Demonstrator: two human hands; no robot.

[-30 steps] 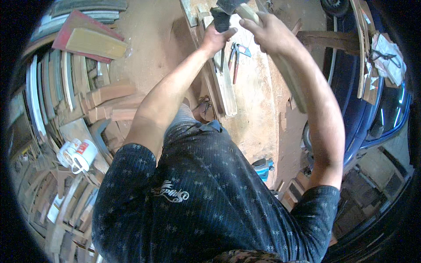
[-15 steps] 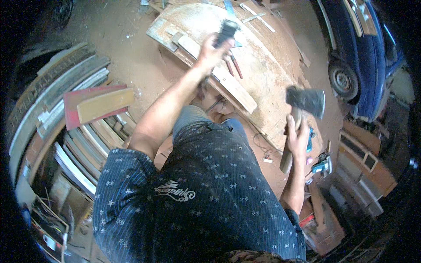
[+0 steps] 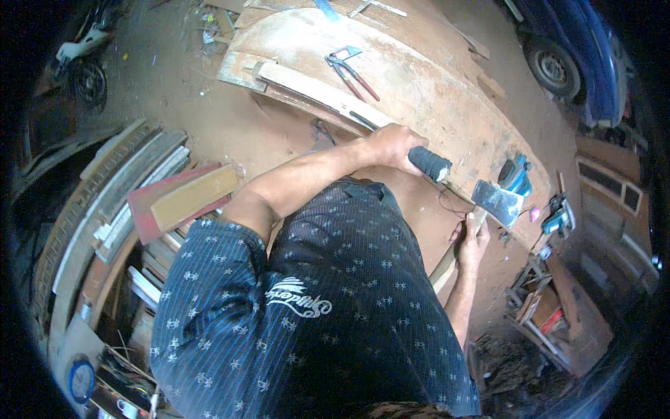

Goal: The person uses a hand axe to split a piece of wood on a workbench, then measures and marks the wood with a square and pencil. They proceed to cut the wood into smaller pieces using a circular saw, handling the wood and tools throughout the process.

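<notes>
My left hand (image 3: 396, 146) is closed round a chisel's black-wrapped handle (image 3: 429, 164). The chisel's dark blade (image 3: 363, 120) points away to the left, at the pale wooden bar (image 3: 314, 91) along the table's near edge; whether it touches the wood I cannot tell. Below and right of the handle's end, my right hand (image 3: 473, 241) grips the wooden shaft of a hatchet high up, close under its head. The broad metal hatchet head (image 3: 497, 202) is uppermost, apart from the chisel. Pincers (image 3: 352, 77) with red grips lie beyond the bar.
Sawdust covers the rounded wooden table (image 3: 419, 91). Teal power tools (image 3: 515, 176) sit at its right end. Stacked boards (image 3: 115, 195) stand on my left with a red panel (image 3: 143, 209). A blue car (image 3: 593, 70) is at the far right, a motorcycle (image 3: 87, 70) at the far left.
My left hand has brought the chisel from over the table's far side down and right, nearer the hatchet; its handle end now points right. The hatchet remains in my right hand. The view has shifted.
</notes>
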